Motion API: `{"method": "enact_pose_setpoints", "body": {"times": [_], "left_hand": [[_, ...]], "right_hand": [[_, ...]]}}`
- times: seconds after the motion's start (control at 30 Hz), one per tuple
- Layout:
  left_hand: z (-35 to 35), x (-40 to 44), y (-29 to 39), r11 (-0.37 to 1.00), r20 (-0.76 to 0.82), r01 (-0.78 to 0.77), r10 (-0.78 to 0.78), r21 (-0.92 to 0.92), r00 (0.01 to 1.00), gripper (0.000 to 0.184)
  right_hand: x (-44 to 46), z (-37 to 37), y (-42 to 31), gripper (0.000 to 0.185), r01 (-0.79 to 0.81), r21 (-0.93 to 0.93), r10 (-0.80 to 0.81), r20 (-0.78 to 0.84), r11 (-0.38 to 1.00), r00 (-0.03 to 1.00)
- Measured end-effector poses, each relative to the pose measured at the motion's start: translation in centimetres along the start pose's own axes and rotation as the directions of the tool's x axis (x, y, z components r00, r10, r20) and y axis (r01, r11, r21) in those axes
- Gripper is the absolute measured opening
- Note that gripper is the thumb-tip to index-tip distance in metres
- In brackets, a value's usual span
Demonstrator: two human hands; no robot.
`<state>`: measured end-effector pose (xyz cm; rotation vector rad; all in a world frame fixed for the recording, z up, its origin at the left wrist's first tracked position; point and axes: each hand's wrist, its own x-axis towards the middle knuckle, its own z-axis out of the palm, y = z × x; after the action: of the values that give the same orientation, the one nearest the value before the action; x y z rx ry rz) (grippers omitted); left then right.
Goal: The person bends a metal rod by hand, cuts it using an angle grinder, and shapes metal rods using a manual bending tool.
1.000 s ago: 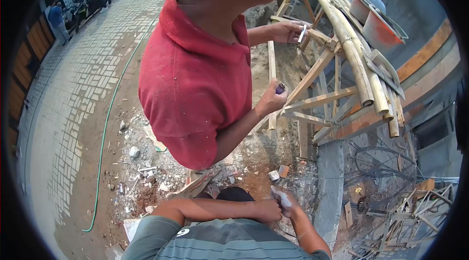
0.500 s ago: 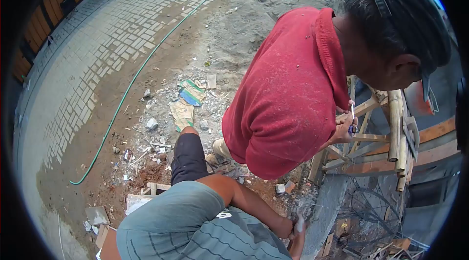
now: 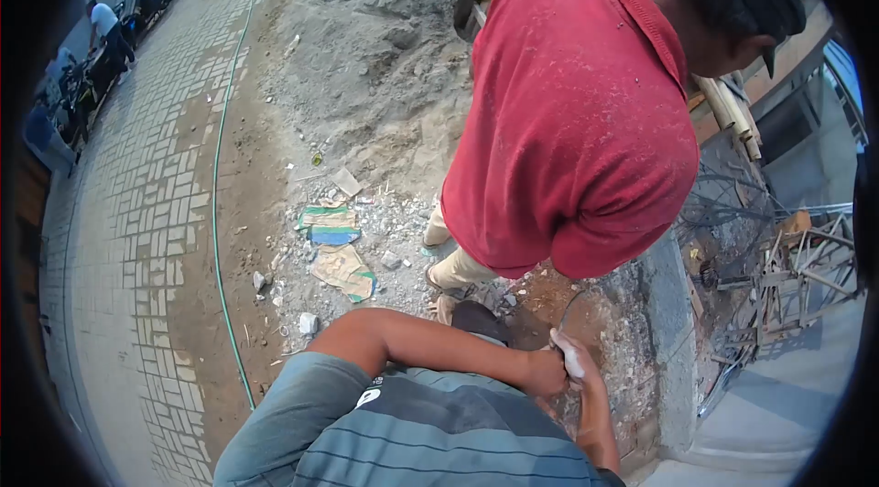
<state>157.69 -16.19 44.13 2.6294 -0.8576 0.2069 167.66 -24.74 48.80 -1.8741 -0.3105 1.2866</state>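
Note:
My left hand [image 3: 546, 372], at the end of the bent arm crossing my striped blue-grey shirt [image 3: 430, 437], is closed and meets my right hand in front of my body. My right hand [image 3: 573, 357], pale and whitish along the thumb side, is also closed against it. Whatever lies between the fingers is hidden or too small to name. A thin dark strand [image 3: 569, 306] shows just beyond the hands, above reddish soil; I cannot tell if it touches them.
A co-worker in a red shirt [image 3: 568, 121] stands bent close ahead, hands hidden. A sand heap [image 3: 385, 38] lies beyond. A green hose [image 3: 220, 212] runs along brick paving [image 3: 156, 240]. Torn sacks [image 3: 343, 269] lie on rubble; a concrete ledge [image 3: 673, 331] and wooden scraps [image 3: 778, 295] are right.
My view has turned, and my joined hands appear higher and more fully in it. The co-worker's hands, earlier visible holding a small thin object by the wooden frame, are now hidden.

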Motion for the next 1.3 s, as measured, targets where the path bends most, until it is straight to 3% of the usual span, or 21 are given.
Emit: {"method": "enact_pose_setpoints", "body": {"times": [0.07,0.1,0.17,0.2,0.23,0.27,0.3,0.33,0.37,0.47,0.53,0.63,0.67,0.7,0.77,0.8,0.83,1.1,1.23,1.27,1.3], "left_hand": [[-0.9,-2.9,1.3,0.992,-0.003,-0.118,0.119,0.043,0.993,0.032],[-3.3,-4.7,3.0,0.991,-0.031,-0.129,0.129,0.027,0.991,0.036],[-10.8,-8.8,7.0,0.96,-0.039,-0.273,0.271,-0.059,0.962,0.036],[-12.1,-10.7,7.2,0.948,-0.097,-0.301,0.292,-0.099,0.951,0.039],[-12.9,-13.0,7.3,0.94,-0.156,-0.309,0.286,-0.147,0.945,0.041],[-13.4,-16.0,6.6,0.961,-0.145,-0.179,0.151,-0.212,0.978,0.042],[-12.7,-19.2,5.2,0.947,-0.119,-0.058,0.021,-0.316,0.993,0.039],[-15.0,-22.6,5.5,0.889,0.017,0.171,-0.181,-0.425,0.983,0.038],[-14.7,-26.3,4.9,0.871,-0.049,0.242,-0.29,-0.427,0.956,0.037],[-13.0,-35.9,5.1,0.781,-0.181,0.328,-0.482,-0.531,0.857,0.032],[-10.9,-41.1,5.1,0.623,-0.179,0.459,-0.695,-0.633,0.696,0.026],[-8.1,-49.0,6.3,0.461,-0.172,0.454,-0.821,-0.762,0.545,0.025],[-7.0,-52.2,6.7,0.456,-0.191,0.48,-0.843,-0.75,0.503,0.025],[-5.5,-55.4,6.8,0.472,-0.226,0.533,-0.858,-0.702,0.461,0.029],[-3.7,-61.8,7.8,0.427,-0.265,0.572,-0.9,-0.701,0.347,0.035],[-3.4,-65.0,9.1,0.342,-0.239,0.609,-0.939,-0.716,0.247,0.035],[-3.6,-68.5,10.5,0.319,-0.278,0.626,-0.946,-0.712,0.166,0.035],[4.8,-103.0,19.5,-0.08,-0.172,0.567,-0.91,-0.82,-0.377,0.036],[14.0,-123.7,23.7,-0.347,0.036,0.396,-0.788,-0.85,-0.614,0.039],[17.0,-128.1,25.9,-0.407,-0.003,0.425,-0.72,-0.809,-0.694,0.039],[20.4,-132.3,28.7,-0.368,-0.019,0.387,-0.704,-0.845,-0.71,0.039]], "right_hand": [[-2.1,2.7,-1.3,0.059,0.081,-0.3,-0.1,-0.047,0.95,0.994],[-4.1,4.0,-2.3,0.052,-0.097,-0.14,0.089,-0.061,0.985,0.994],[-6.4,4.9,-2.2,0.06,-0.194,0.015,0.193,-0.184,0.981,0.964],[-6.3,5.0,-1.1,0.06,-0.179,0.065,0.189,-0.215,0.982,0.958],[-6.5,5.2,0.1,0.066,-0.083,-0.107,0.039,-0.36,0.991,0.932],[-6.7,5.7,1.4,0.072,-0.022,-0.302,-0.125,-0.46,0.953,0.879],[-6.9,6.6,2.5,0.072,-0.024,-0.294,-0.122,-0.468,0.955,0.875],[-7.1,7.2,3.1,0.071,-0.158,-0.517,-0.158,-0.515,0.842,0.843],[-6.8,7.7,3.4,0.07,-0.293,-0.691,-0.212,-0.546,0.661,0.811],[-5.2,10.1,6.2,0.067,-0.323,-0.711,-0.327,-0.614,0.625,0.719],[-3.4,10.5,7.4,0.065,-0.386,-0.663,-0.27,-0.666,0.642,0.695],[-2.0,12.6,8.1,0.055,-0.361,-0.742,-0.384,-0.623,0.565,0.681],[-0.1,12.0,10.1,0.049,-0.342,-0.659,-0.276,-0.649,0.67,0.709],[0.6,12.6,11.6,0.051,-0.253,-0.738,-0.449,-0.606,0.626,0.656],[0.4,14.3,12.9,0.048,-0.358,-0.754,-0.394,-0.613,0.551,0.684],[3.2,10.3,16.4,0.049,-0.377,-0.767,-0.473,-0.626,0.52,0.62],[3.4,10.0,15.7,0.049,-0.461,-0.79,-0.458,-0.611,0.403,0.646],[4.8,31.0,12.7,0.047,-0.441,-0.78,-0.461,-0.621,0.444,0.634],[4.3,42.0,13.4,0.046,-0.395,-0.762,-0.507,-0.64,0.513,0.578],[3.8,46.6,13.8,0.044,-0.492,-0.783,-0.554,-0.619,0.381,0.556],[2.8,50.6,14.3,0.044,-0.371,-0.811,-0.596,-0.585,0.453,0.55]]}}
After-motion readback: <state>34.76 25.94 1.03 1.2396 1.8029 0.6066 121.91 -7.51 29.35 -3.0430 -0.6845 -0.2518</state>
